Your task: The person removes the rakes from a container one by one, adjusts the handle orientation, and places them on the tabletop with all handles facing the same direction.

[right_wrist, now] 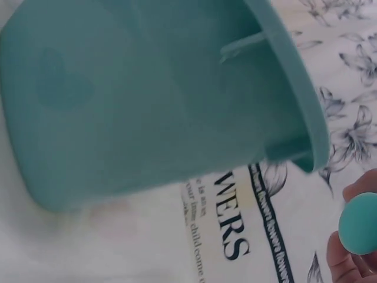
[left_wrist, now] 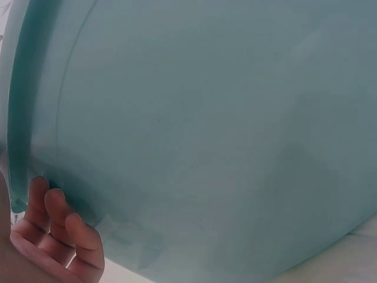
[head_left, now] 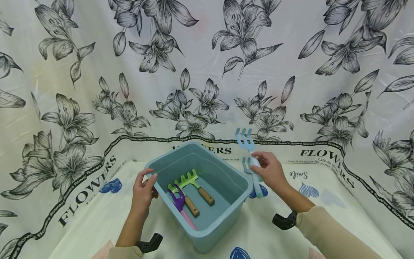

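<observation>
My left hand (head_left: 143,185) grips the rim of a blue-green plastic bin (head_left: 220,225) at its left corner; in the left wrist view its fingers (left_wrist: 85,242) curl beneath the rim. My right hand (head_left: 270,169) holds a light-blue toy garden fork (head_left: 246,144) by its handle, tines up, just right of the bin. The rounded handle end (right_wrist: 359,224) shows between the fingers in the right wrist view. A second light-blue fork (head_left: 257,185) appears just below that hand, beside the bin. Inside the bin lie a green rake (head_left: 187,180) with a wooden handle and a purple fork (head_left: 178,201) with a pink handle.
Another wooden handle (head_left: 192,206) lies in the bin between the rake and the purple fork. A pale cloth (head_left: 271,230) printed with hearts covers the surface under the bin. Behind it hangs a white curtain (head_left: 200,43) with black lilies.
</observation>
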Action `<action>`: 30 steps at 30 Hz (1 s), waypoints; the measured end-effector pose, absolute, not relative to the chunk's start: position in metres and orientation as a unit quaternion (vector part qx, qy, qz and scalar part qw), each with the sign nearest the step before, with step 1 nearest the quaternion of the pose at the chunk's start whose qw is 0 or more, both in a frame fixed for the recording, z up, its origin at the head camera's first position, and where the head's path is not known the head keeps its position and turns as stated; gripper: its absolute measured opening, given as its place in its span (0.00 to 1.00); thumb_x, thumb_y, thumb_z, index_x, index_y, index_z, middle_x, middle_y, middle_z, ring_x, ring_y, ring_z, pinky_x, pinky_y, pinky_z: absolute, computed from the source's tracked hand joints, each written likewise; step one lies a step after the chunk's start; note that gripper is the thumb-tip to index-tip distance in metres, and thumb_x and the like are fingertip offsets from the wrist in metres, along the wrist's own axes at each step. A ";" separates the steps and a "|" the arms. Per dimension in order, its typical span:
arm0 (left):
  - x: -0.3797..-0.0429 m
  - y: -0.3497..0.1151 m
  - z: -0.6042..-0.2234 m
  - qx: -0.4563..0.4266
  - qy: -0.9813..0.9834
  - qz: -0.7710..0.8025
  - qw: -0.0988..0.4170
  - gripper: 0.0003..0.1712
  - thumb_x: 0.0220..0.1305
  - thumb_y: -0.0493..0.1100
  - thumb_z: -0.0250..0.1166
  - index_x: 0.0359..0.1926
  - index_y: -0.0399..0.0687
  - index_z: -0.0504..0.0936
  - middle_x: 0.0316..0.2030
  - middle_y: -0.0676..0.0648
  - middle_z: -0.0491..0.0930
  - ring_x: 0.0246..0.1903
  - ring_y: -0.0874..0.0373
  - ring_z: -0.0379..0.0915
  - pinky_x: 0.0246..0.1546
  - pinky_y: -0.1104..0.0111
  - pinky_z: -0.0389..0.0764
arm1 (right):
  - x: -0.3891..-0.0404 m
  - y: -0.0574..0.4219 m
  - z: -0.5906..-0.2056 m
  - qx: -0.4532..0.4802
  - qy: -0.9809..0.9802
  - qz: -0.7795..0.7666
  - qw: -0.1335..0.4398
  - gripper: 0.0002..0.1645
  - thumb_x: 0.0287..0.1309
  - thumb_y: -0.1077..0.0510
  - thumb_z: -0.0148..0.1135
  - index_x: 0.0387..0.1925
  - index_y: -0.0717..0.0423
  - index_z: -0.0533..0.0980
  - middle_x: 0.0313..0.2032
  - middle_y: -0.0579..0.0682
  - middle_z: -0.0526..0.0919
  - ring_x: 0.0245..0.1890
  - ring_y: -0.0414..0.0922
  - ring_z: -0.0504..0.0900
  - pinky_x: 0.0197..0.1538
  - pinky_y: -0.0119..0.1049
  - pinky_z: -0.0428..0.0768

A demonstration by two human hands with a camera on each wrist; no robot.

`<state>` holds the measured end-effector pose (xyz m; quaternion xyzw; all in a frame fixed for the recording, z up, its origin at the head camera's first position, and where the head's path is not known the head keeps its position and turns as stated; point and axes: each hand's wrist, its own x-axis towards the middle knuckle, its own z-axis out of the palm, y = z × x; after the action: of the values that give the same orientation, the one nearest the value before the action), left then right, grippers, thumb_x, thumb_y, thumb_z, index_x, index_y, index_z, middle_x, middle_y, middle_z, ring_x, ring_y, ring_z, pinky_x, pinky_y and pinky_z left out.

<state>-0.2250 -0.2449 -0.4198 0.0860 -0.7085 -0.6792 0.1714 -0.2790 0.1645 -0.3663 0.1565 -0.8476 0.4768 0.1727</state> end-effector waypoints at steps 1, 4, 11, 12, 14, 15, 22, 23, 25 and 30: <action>-0.225 -0.245 -0.420 0.085 -0.708 -0.679 0.172 0.22 0.72 0.52 0.57 0.62 0.54 0.67 0.21 0.54 0.75 0.20 0.58 0.69 0.24 0.69 0.74 | -0.279 0.166 -0.368 0.154 -0.847 0.476 0.177 0.23 0.55 0.64 0.69 0.54 0.61 0.77 0.42 0.56 0.73 0.40 0.51 0.78 0.40 0.32 0.76; -0.224 -0.246 -0.420 0.084 -0.707 -0.680 0.173 0.22 0.72 0.51 0.57 0.62 0.53 0.67 0.20 0.53 0.75 0.20 0.59 0.69 0.23 0.69 0.74 | -0.281 0.172 -0.376 0.142 -0.851 0.469 0.188 0.23 0.54 0.64 0.69 0.54 0.61 0.77 0.42 0.57 0.73 0.40 0.51 0.77 0.42 0.32 0.76; -0.222 -0.248 -0.419 0.084 -0.707 -0.680 0.174 0.23 0.71 0.52 0.58 0.62 0.53 0.67 0.21 0.53 0.75 0.20 0.59 0.69 0.23 0.69 0.74 | -0.284 0.186 -0.391 0.099 -0.869 0.450 0.183 0.24 0.55 0.63 0.69 0.55 0.60 0.76 0.42 0.57 0.72 0.40 0.52 0.76 0.42 0.40 0.77; -0.222 -0.248 -0.419 0.085 -0.708 -0.680 0.173 0.22 0.71 0.52 0.58 0.62 0.53 0.67 0.21 0.53 0.75 0.20 0.59 0.69 0.23 0.69 0.74 | -0.284 0.189 -0.393 0.092 -0.871 0.446 0.182 0.24 0.55 0.63 0.69 0.55 0.60 0.76 0.42 0.57 0.72 0.40 0.52 0.77 0.42 0.41 0.77; -0.222 -0.248 -0.419 0.088 -0.708 -0.679 0.174 0.22 0.71 0.52 0.58 0.62 0.53 0.67 0.21 0.53 0.75 0.20 0.58 0.69 0.23 0.69 0.74 | -0.284 0.194 -0.398 0.079 -0.876 0.441 0.179 0.24 0.56 0.62 0.69 0.55 0.60 0.76 0.42 0.58 0.72 0.40 0.53 0.77 0.41 0.43 0.76; -0.223 -0.248 -0.419 0.090 -0.707 -0.679 0.175 0.22 0.71 0.52 0.58 0.61 0.54 0.67 0.21 0.53 0.76 0.20 0.58 0.69 0.23 0.69 0.74 | -0.283 0.197 -0.401 0.073 -0.878 0.438 0.177 0.24 0.56 0.61 0.68 0.55 0.61 0.75 0.42 0.59 0.73 0.40 0.53 0.77 0.41 0.43 0.76; -0.228 -0.244 -0.420 0.082 -0.709 -0.682 0.161 0.23 0.71 0.53 0.58 0.62 0.55 0.67 0.22 0.52 0.75 0.21 0.58 0.69 0.25 0.69 0.74 | -0.272 0.223 -0.421 0.004 -0.898 0.411 0.159 0.25 0.58 0.57 0.68 0.55 0.62 0.75 0.43 0.61 0.74 0.44 0.56 0.76 0.40 0.44 0.73; -0.228 -0.243 -0.421 0.081 -0.708 -0.683 0.159 0.23 0.71 0.53 0.58 0.62 0.56 0.67 0.22 0.52 0.75 0.21 0.58 0.68 0.25 0.69 0.74 | -0.271 0.226 -0.424 -0.005 -0.899 0.409 0.158 0.25 0.57 0.58 0.68 0.55 0.63 0.75 0.43 0.61 0.74 0.44 0.56 0.76 0.40 0.44 0.73; -0.228 -0.243 -0.421 0.084 -0.707 -0.684 0.158 0.22 0.71 0.53 0.58 0.62 0.57 0.67 0.22 0.52 0.75 0.21 0.58 0.68 0.25 0.69 0.74 | -0.269 0.231 -0.430 -0.022 -0.902 0.403 0.151 0.25 0.56 0.58 0.68 0.54 0.64 0.75 0.43 0.62 0.74 0.44 0.56 0.75 0.39 0.43 0.73; -0.225 -0.245 -0.419 0.080 -0.706 -0.683 0.169 0.22 0.71 0.52 0.58 0.62 0.54 0.67 0.22 0.52 0.76 0.20 0.58 0.69 0.24 0.69 0.74 | -0.268 0.240 -0.442 -0.040 -0.905 0.400 0.138 0.26 0.53 0.59 0.69 0.53 0.66 0.75 0.40 0.62 0.75 0.41 0.56 0.74 0.36 0.41 0.70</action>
<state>-0.2253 -0.2455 -0.4194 0.0795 -0.7060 -0.6832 0.1689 -0.2680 0.2397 -0.4425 -0.0396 -0.9054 0.3996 0.1378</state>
